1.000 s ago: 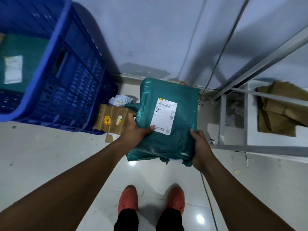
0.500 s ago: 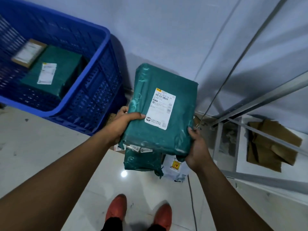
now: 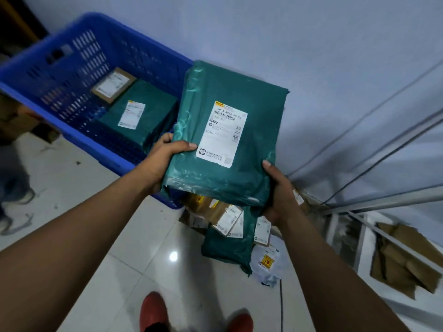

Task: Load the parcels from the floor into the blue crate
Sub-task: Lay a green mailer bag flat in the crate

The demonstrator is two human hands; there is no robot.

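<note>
1. A glossy tiled floor (image 3: 72,200) and pale wall (image 3: 311,44) are seen; the blue crate (image 3: 143,51) stands at 10 o'clock, two parcels (image 3: 153,116) inside.
2. "A010" is read on the white label (image 3: 221,134) of the teal mailer (image 3: 254,168).
3. The mailer is held beside the crate, clamped by left hand (image 3: 163,159) and right hand (image 3: 280,195), thumbs on top, floor parcels (image 3: 227,236) at 6 o'clock.

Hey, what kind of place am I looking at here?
Likely a courier depot or parcel sorting room: a labelled green parcel being held, more parcels heaped on the floor, and a partly loaded blue crate.
</note>
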